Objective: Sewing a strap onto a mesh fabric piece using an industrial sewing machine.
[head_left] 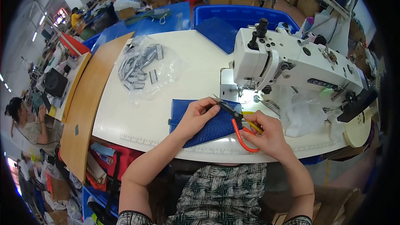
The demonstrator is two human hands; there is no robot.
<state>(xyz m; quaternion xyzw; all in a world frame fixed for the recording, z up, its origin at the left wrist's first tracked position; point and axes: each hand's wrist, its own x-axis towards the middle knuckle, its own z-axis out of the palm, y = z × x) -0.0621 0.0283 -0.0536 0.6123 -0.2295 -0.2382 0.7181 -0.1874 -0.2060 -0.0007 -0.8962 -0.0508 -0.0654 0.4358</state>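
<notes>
A blue mesh fabric piece (pixel 185 110) lies on the white sewing table (pixel 196 62) in front of me. My left hand (pixel 196 116) presses on it, thumb and forefinger pinching at its upper edge near the scissor tips. My right hand (pixel 268 135) grips a pair of scissors (pixel 235 118) with red and yellow handles, their dark blades pointing up-left toward my left fingertips. A white sewing machine (pixel 291 60) stands just behind and right of both hands.
A clear plastic bag of small grey parts (pixel 143 66) lies at the table's back left. Clear plastic (pixel 302 114) is bunched under the machine arm. A wooden side board (pixel 89 100) flanks the left. Blue bins (pixel 246 14) sit behind. Another person (pixel 25 121) sits far left.
</notes>
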